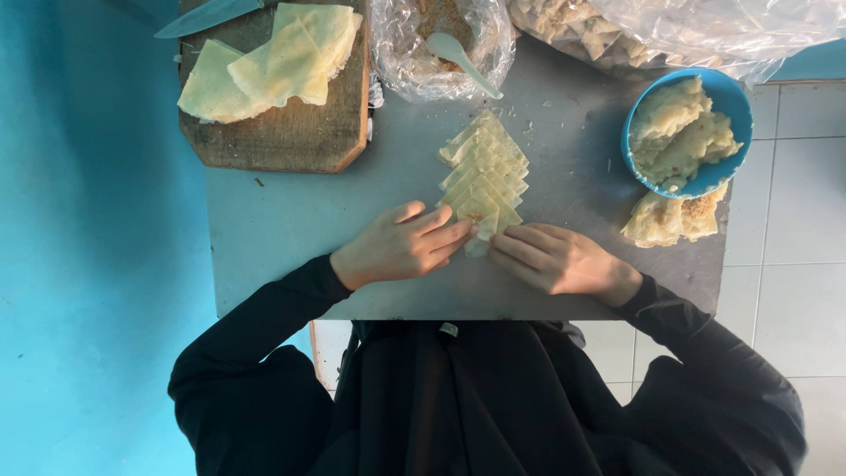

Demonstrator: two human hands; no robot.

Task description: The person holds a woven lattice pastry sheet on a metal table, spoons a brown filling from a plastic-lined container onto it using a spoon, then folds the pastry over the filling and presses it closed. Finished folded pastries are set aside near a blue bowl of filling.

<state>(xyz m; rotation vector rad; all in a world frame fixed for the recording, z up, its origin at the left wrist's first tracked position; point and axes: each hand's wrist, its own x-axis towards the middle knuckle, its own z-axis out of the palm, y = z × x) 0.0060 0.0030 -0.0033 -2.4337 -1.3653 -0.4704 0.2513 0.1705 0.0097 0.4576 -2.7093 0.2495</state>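
Observation:
On the grey table [264,229] lies a row of several overlapping folded pale-yellow wrappers [485,167], running away from me. My left hand [401,245] and my right hand [555,258] meet at the near end of the row. Both pinch a small pale wrapper piece [481,238] between their fingertips. Black sleeves cover both my arms.
A wooden cutting board [291,132] at the back left carries flat yellow sheets [273,62] and a knife [207,16]. A clear bag with crumbs and a pale spoon [458,53] stands behind the row. A blue bowl [727,101] of filling and loose pieces [670,219] lie right.

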